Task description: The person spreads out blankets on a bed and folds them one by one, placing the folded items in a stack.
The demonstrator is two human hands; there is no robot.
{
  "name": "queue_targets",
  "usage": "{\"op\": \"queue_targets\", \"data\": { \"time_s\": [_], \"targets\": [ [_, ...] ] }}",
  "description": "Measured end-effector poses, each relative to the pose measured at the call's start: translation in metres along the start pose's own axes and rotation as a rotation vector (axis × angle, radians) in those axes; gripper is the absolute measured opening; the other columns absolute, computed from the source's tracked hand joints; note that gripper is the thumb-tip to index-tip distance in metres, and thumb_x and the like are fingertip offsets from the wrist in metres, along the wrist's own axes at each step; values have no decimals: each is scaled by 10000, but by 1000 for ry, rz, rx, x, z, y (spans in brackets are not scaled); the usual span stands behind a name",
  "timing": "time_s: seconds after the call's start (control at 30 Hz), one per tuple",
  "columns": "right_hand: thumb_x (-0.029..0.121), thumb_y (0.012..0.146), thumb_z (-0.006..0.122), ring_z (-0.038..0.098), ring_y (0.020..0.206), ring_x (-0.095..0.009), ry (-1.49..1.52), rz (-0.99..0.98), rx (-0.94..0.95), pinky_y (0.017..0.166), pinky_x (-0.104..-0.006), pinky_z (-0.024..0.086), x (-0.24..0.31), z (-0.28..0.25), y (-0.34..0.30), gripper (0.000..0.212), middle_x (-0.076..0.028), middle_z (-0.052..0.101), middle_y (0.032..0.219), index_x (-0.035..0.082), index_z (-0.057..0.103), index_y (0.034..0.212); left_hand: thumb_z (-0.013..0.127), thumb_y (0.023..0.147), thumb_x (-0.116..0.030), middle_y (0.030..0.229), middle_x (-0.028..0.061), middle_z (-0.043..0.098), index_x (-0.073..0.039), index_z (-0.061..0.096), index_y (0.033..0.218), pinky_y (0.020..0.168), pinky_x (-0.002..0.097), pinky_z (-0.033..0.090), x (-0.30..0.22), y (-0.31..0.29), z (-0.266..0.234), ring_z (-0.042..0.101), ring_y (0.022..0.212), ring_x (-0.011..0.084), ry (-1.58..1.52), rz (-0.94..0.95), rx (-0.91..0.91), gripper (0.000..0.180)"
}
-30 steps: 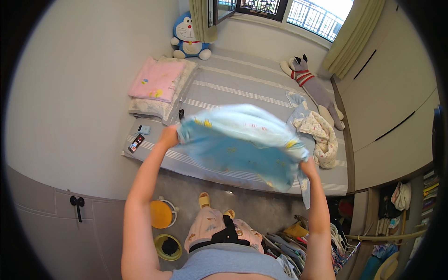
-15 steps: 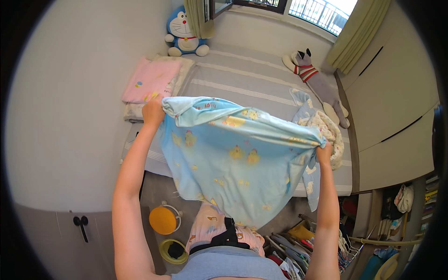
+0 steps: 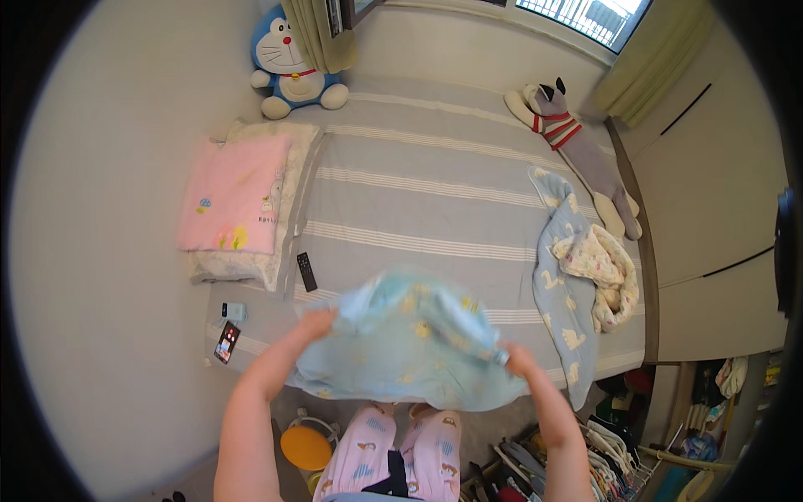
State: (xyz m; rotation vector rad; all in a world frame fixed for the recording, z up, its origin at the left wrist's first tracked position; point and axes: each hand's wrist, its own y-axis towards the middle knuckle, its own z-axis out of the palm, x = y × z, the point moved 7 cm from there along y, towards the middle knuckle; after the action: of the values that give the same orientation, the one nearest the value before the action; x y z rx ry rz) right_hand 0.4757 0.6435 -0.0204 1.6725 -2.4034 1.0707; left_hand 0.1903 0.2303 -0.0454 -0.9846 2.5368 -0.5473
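Observation:
A light blue blanket with a yellow chick print (image 3: 410,360) hangs between my two hands over the near edge of the bed, its upper part blurred by motion. My left hand (image 3: 318,322) is closed on its left corner. My right hand (image 3: 520,360) grips the opposite corner. Between them the cloth sags and bunches, and its lower edge falls past the mattress above my legs. Beyond it spreads the grey striped bed sheet (image 3: 401,201).
Pink folded cloth (image 3: 238,192) lies on pillows at left, near a remote control (image 3: 307,272) and a phone (image 3: 227,342). Plush toys (image 3: 297,71) sit at the far side. A blue cloth (image 3: 565,276) and cream cloth (image 3: 615,276) lie right. An orange stool (image 3: 306,448) stands below.
Both hands have come lower and closer together, bringing the blanket down toward me. It was stretched wide and is now slack. The remote control and phone have come into sight.

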Motion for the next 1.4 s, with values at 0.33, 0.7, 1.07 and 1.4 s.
{"op": "queue_targets", "data": {
  "time_s": [0.33,0.7,1.07,1.4],
  "targets": [
    [178,697,515,555,837,-305,-317,104,141,700,-399,448,-18,-30,151,292,-140,582,902,117,563,978,463,718,-261,881,170,588,-51,612,859,704,416,434,39,134,46,560,797,331,-74,61,348,294],
    [107,657,605,329,1134,-345,69,-48,-1107,936,-379,278,-27,-220,247,662,-215,361,1213,-19,284,1222,616,662,-175,1223,265,310,62,209,1238,958,383,253,81,248,-149,292,1143,358,-505,-404,-870,745],
    [120,648,589,445,1017,-335,311,421,-484,877,-373,356,-70,103,153,561,-209,451,1110,-17,377,1149,604,647,-146,1080,204,456,3,346,1172,847,400,363,37,112,107,430,995,353,-619,-608,-321,604],
    [216,690,623,537,864,-319,1017,1601,-657,716,-393,464,-84,237,-37,500,-211,535,957,-85,443,1047,688,616,-211,988,110,485,-46,412,1059,737,366,405,78,-34,189,480,901,288,-375,-951,-549,547]
  ]
}}
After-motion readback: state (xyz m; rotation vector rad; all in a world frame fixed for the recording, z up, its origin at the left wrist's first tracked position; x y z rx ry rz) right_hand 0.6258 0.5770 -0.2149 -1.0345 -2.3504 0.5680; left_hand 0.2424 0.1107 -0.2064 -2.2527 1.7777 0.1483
